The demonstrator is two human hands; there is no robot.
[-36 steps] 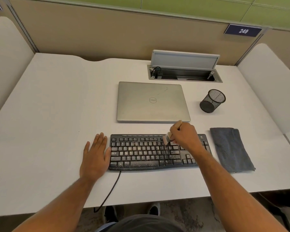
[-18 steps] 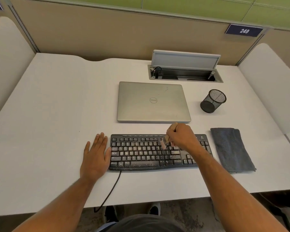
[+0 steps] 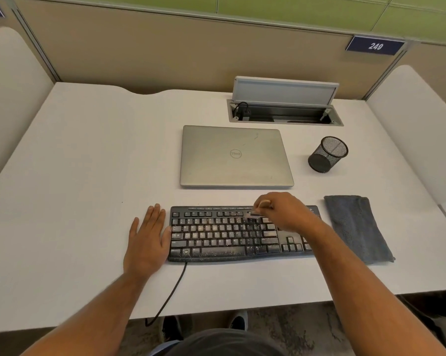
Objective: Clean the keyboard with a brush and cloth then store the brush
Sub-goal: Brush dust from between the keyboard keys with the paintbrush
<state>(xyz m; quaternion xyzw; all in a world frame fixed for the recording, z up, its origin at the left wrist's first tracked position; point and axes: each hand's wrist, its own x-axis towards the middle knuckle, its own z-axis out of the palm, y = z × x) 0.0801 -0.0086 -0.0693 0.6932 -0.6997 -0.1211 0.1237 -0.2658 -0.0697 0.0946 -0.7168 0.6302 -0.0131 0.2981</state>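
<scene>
A black keyboard point(image 3: 216, 235), speckled with pale dust, lies near the front edge of the white desk point(image 3: 75, 176). My right hand point(image 3: 286, 211) hovers over the keyboard's upper right part and grips a small brush point(image 3: 257, 209) with a wooden handle, its bristles down on the top key rows. My left hand point(image 3: 147, 240) lies flat on the desk with straight fingers, its thumb side touching the keyboard's left end. A folded grey cloth point(image 3: 355, 227) lies to the right of the keyboard.
A closed silver laptop point(image 3: 234, 158) sits behind the keyboard. A black mesh pen cup point(image 3: 327, 155) stands to its right. An open cable box point(image 3: 283, 111) is set into the desk at the back. The keyboard cable point(image 3: 170, 294) runs off the front edge.
My right hand has swept the brush leftward along the keyboard's upper rows. My left hand has stayed flat beside the keyboard.
</scene>
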